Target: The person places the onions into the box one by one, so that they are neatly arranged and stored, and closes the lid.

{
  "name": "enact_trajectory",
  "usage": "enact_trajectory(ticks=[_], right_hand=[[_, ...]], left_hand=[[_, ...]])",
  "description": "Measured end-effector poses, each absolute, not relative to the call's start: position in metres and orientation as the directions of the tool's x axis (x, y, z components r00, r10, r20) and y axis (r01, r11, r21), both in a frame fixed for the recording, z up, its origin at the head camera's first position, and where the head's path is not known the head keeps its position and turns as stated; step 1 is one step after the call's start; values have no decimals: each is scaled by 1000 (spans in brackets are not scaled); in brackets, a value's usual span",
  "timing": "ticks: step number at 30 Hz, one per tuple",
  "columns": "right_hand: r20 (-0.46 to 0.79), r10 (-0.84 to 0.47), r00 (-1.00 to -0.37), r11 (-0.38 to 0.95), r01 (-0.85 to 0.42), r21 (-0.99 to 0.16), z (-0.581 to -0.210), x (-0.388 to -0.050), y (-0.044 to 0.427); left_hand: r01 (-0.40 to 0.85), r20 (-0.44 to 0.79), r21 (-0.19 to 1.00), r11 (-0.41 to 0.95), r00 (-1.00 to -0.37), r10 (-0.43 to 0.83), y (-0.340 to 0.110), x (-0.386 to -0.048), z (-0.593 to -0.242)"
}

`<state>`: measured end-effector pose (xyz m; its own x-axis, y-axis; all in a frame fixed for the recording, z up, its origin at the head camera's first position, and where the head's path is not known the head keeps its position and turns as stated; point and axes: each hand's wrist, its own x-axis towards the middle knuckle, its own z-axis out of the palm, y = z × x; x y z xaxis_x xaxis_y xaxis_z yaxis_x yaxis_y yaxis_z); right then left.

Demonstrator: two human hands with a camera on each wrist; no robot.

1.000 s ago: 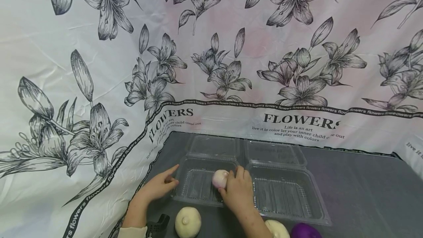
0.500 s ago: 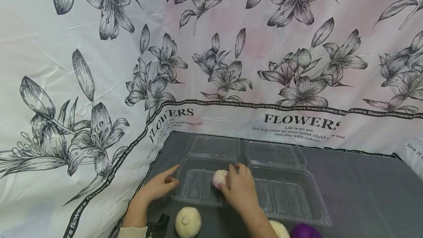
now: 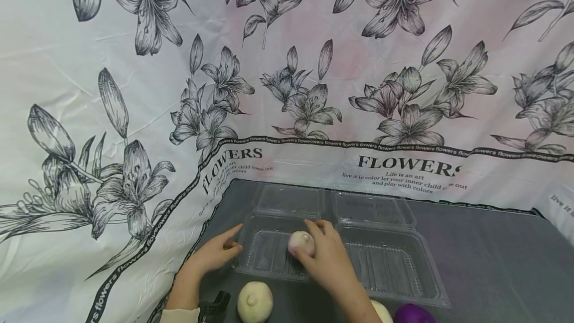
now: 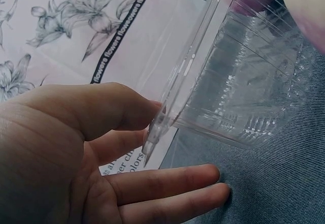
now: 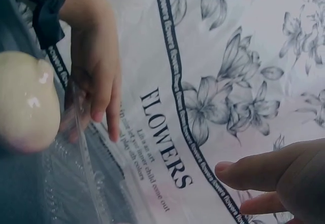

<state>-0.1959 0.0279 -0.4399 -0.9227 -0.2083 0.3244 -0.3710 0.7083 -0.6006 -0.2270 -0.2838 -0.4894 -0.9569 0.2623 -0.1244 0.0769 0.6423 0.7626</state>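
A round, cream-and-pink bulb (image 3: 299, 243) like a small onion or turnip sits in the left clear plastic container (image 3: 262, 269), its nub facing up. My right hand (image 3: 329, 258) holds it from the right, thumb against its front and fingers behind. In the right wrist view that bulb cannot be made out beside the fingers (image 5: 254, 170). At the container's left rim is my left hand (image 3: 215, 250); the left wrist view shows thumb (image 4: 117, 107) and forefinger pinching the rim, the other fingers loosely extended. A larger cream bulb (image 3: 254, 302) stands in front of this container.
Another clear container (image 3: 441, 290) stands to the right; both lids (image 3: 372, 208) lie back towards the flower-printed sheet (image 3: 309, 158). By the near edge are a cream bulb (image 3: 380, 310), partly behind the right forearm, and a purple round thing (image 3: 414, 314). The tabletop (image 3: 502, 258) is dark grey.
My right hand has shifted slightly on the bulb, its thumb coming up onto the front. The bulb has turned a little, its nub now more upward. My left hand stays put.
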Motion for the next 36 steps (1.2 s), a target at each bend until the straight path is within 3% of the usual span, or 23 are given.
enact_trajectory(ticks=[6, 14, 36], right_hand=[[341, -267, -901, 669, -428, -608, -435, -188, 24], [271, -428, -862, 586, -493, -643, -435, -183, 17], [197, -677, -710, 504, -641, -579, -446, -167, -8]], left_hand=[[82, -120, 763, 641, -957, 265, -283, -226, -489], [86, -112, 770, 632, -957, 267, -284, -226, -488], [86, -110, 766, 637, -959, 262, -283, -225, -487]])
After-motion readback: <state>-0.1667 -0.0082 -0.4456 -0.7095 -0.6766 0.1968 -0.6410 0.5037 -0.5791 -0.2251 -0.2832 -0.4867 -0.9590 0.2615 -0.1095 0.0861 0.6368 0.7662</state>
